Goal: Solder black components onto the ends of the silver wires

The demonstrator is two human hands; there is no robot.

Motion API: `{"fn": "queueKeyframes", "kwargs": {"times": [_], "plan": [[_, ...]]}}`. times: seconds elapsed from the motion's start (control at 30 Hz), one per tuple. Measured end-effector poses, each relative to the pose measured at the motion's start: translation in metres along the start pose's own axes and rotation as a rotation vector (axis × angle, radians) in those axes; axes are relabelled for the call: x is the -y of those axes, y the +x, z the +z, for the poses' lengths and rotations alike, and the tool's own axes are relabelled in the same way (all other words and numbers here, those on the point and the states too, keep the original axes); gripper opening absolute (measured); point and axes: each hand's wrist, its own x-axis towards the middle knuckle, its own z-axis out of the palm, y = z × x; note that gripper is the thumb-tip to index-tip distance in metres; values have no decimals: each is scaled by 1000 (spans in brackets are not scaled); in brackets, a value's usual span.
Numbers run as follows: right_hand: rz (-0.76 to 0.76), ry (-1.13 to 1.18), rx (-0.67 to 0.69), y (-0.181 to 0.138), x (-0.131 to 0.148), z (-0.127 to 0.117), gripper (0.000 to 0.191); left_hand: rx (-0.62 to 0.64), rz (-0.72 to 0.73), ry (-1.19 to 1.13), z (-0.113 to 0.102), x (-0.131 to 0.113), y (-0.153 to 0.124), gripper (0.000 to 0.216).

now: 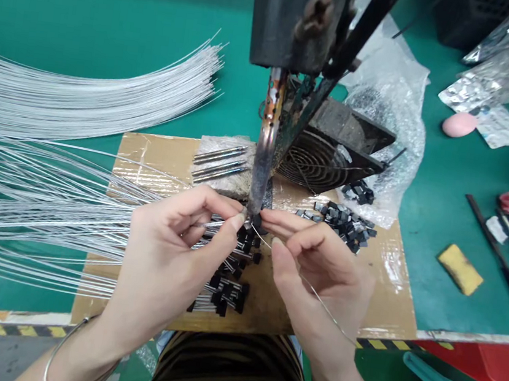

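My left hand (172, 254) is closed in a pinch at the iron's tip, on the end of a thin white cable (209, 224); the fingertips largely hide that end. A fixed soldering iron (265, 148) points straight down between my hands. My right hand (324, 279) is closed around a thin solder wire (326, 309), which crosses the palm and reaches the tip. Its index finger touches a small black connector (257, 222) beside the tip. Below lie several cable ends with black connectors (227, 295), partly hidden by my left hand.
Loose black connectors (345, 223) are heaped on the cardboard (392, 281) at right. A round-grilled fan (318, 161) stands behind the iron. Bundled white cables (84, 101) cover the left. Spare metal tips (219, 164) lie on a pad. A yellow sponge (459, 269) is further right.
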Motion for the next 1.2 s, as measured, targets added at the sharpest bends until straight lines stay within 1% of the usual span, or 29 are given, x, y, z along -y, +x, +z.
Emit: {"fn": "queueKeyframes", "kwargs": {"times": [0.3, 0.73, 0.97, 1.2], "plan": [[-42, -5, -13, 1, -4, 1, 20, -3, 20, 0, 2, 4, 0, 15], [-34, -2, -22, -1, -5, 3, 21, -35, 60, 32, 1, 4, -3, 15], [-30, -37, -20, -2, -4, 2, 21, -8, 58, 47, 2, 4, -1, 16], [-46, -82, -11, -1, -2, 2, 20, -14, 48, 21, 2, 5, -2, 15]]}}
